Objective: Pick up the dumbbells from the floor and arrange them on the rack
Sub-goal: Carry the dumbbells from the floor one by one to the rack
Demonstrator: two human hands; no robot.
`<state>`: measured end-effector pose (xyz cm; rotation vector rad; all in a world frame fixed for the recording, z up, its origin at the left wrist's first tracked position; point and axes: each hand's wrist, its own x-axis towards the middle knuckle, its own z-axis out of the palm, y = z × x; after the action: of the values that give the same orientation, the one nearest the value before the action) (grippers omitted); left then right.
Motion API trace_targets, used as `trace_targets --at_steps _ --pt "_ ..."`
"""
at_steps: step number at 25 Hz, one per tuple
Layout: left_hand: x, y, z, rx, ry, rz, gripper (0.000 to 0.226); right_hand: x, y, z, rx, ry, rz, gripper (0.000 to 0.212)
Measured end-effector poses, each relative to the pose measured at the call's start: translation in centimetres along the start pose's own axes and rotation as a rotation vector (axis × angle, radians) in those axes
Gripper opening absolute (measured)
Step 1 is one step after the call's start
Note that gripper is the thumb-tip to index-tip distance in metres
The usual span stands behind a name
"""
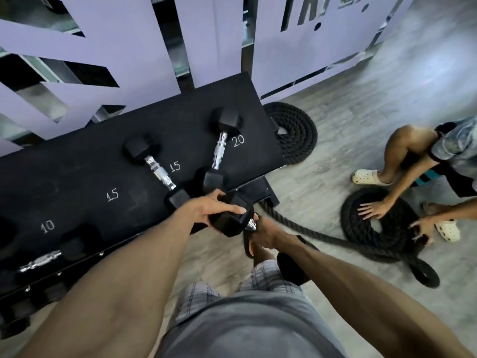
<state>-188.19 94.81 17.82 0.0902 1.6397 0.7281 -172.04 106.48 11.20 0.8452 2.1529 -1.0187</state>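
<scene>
At the front right edge of the flat black rack [77,177], chalked 10, 15, 15, 20, a black hex-headed dumbbell with a chrome handle [232,224] is held clear of the surface, not yet set down. The left hand [219,206] clasps one head and the right hand [263,232] wraps the handle. Two placed dumbbells lie by the 15 [154,166] and 20 [219,151] marks. The task is judged partly done: the other 15 mark stands bare.
</scene>
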Motion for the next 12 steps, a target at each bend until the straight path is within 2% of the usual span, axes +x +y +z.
trace_targets --at_steps 1,5,7,12 --pt "1.1 2.7 -0.9 0.019 0.000 -0.020 0.100 1.1 -0.7 -2.3 0.013 0.009 0.011 0.019" --pt "3.9 12.9 -4.7 0.030 -0.017 -0.036 0.108 6.0 -3.5 -11.7 0.049 0.054 0.023 0.017" --pt "5.2 17.7 -6.2 0.089 -0.014 0.006 0.107 8.7 -4.1 -15.4 0.082 0.103 0.030 0.034" --pt "7.7 28.9 -10.3 0.329 0.082 0.153 0.100 14.6 -7.5 -23.0 0.239 0.283 0.070 0.046"
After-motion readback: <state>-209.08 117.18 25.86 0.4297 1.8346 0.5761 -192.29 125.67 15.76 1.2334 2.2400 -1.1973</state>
